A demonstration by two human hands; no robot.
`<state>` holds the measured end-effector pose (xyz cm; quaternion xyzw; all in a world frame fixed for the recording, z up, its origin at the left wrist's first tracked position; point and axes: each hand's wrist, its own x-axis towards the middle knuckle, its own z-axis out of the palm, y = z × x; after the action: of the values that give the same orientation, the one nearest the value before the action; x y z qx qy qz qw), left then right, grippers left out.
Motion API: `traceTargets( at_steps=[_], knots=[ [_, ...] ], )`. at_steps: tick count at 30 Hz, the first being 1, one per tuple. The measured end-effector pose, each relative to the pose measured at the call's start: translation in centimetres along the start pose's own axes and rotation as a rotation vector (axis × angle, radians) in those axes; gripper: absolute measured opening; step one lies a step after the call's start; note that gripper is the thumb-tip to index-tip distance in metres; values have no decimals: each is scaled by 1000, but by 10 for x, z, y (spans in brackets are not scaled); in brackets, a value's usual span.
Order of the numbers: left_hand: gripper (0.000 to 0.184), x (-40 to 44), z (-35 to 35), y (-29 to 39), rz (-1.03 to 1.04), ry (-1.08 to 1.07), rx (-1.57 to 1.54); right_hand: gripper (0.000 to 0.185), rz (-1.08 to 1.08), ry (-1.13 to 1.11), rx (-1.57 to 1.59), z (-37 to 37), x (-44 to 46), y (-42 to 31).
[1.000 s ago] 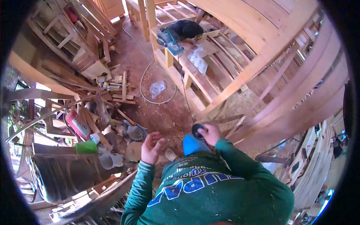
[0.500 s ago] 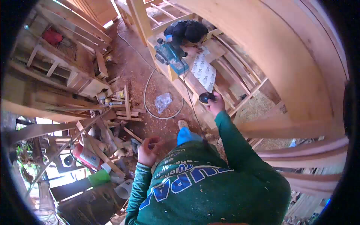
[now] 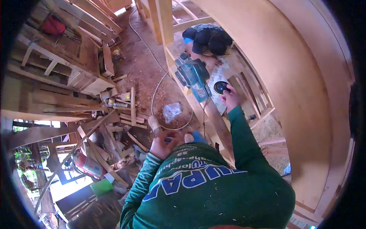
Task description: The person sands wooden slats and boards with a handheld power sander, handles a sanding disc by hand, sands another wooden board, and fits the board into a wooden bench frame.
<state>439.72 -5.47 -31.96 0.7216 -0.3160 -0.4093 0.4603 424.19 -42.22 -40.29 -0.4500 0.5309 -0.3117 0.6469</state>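
Head view: right hand (image 3: 231, 98) holds the black disc (image 3: 220, 87) by its edge, probably to leave its face free, over the sheet (image 3: 217, 101); left hand (image 3: 164, 145) is loosely curled, seemingly empty

1. Disc (image 3: 220, 87): black, glossy face, plastic-looking.
2. Planer (image 3: 192, 74): teal and dark casing, plastic-looking, dusty, mostly matt.
3. Printed sheet (image 3: 217, 102): white, paper-like, smooth.
4. Panel (image 3: 301, 95): pale wood, smooth, soft sheen.
5. Frame post (image 3: 164, 30): bare wood, matt.
6. Bag (image 3: 172, 112): clear plastic, crinkled, shiny.
7. Shirt (image 3: 213, 198): green cloth, matt, printed lettering, flecked.
8. Floor (image 3: 143, 72): reddish, rough, matt.
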Motion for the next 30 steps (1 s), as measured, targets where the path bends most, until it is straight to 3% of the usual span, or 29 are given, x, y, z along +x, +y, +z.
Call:
traceTargets(
  at_steps=[5, 17, 19, 21, 24, 30],
  knots=[
    [42, 92, -58, -31, 67, -80, 8, 47, -47, 42, 14, 47, 29, -14],
    [40, 283, -255, 0, 148, -385, 173, 43, -108, 223, 68, 187, 66, -48],
    [41, 309, -269, 3, 225, -389, 193, 42, -127, 258, 12, 193, 70, -52],
    [41, 335, -278, 17, 169, -442, 115, 42, -124, 304, -92, 194, 79, -54],
    [40, 370, -283, 36, 154, -461, 121, 40, -100, 391, 53, 201, 97, -56],
    [44, 442, -271, 40, 137, -511, 142, 41, -77, 382, 13, 234, 150, -83]
  ],
)
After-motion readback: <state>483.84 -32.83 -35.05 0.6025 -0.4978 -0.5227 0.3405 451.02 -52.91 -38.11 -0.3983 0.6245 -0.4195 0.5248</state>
